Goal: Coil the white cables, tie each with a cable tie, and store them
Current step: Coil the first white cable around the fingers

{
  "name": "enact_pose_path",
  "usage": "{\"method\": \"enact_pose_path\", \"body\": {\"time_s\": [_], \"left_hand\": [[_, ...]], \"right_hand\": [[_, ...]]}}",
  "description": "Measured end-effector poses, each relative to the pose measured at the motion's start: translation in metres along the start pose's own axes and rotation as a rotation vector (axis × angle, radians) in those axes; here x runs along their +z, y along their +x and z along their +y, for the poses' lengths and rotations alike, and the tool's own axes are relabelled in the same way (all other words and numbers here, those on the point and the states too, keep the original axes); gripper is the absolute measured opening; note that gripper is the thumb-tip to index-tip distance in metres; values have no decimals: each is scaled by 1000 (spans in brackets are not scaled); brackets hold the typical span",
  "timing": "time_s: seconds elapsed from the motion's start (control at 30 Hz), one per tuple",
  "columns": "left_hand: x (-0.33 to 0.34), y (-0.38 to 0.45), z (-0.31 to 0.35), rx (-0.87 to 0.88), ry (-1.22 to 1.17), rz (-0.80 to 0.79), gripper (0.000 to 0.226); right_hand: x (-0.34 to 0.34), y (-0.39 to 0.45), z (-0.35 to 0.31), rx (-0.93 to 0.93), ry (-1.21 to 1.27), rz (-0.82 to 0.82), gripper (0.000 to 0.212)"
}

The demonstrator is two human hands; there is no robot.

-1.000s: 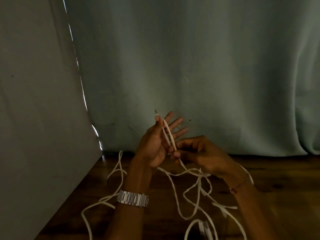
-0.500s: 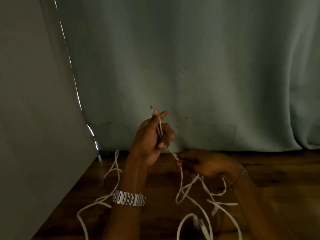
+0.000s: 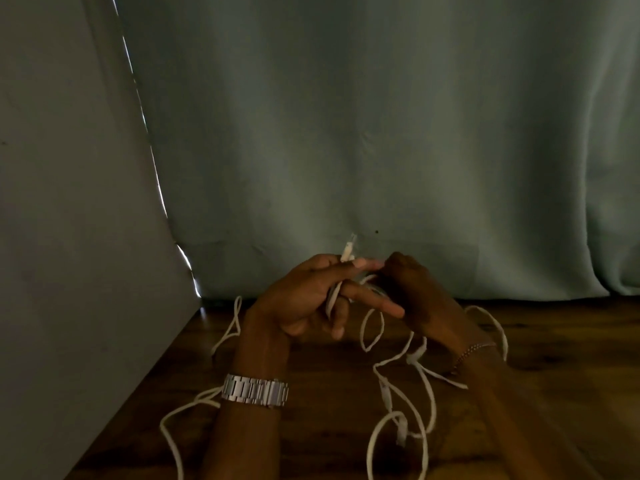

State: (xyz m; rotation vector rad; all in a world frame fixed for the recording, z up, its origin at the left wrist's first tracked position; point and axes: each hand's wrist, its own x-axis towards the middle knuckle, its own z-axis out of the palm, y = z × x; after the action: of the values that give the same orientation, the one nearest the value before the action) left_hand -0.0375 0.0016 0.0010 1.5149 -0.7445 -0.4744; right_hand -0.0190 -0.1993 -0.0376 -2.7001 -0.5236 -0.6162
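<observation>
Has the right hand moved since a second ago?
Yes. The right hand dropped toward the wooden floor half a second ago; now it is back up against the curtain's hem, meeting the left hand on the white cable.

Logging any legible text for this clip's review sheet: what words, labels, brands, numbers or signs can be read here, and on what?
None can be read.
Wristwatch: only its metal band shows, with no visible marking.
White cable: its connector end above the left hand is plain or too blurred to tell.
Curtain, wooden table and bracelet by the right hand: no print visible.
</observation>
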Motion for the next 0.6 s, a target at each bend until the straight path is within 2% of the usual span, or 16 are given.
{"method": "enact_pose_path", "body": {"time_s": [0.13,0.2,0.3,0.47,0.6], "left_hand": [[0,1,-2,-115,-53,-139,49],[-2,2,-4,-142,-73,-155,49],[-1,5,-6,-195,-111,-92,53],[-1,13,-10,-205,-165,108,48],[-7,23,-20,-149,-195,289,39]], "right_hand": [[3,2,5,42,-155,168,21],[0,1,4,55,-189,283,19],[-6,-1,2,88,-150,340,35],[-10,2,2,-3,43,450,20],[-17,3,-10,-65,101,454,14]]}}
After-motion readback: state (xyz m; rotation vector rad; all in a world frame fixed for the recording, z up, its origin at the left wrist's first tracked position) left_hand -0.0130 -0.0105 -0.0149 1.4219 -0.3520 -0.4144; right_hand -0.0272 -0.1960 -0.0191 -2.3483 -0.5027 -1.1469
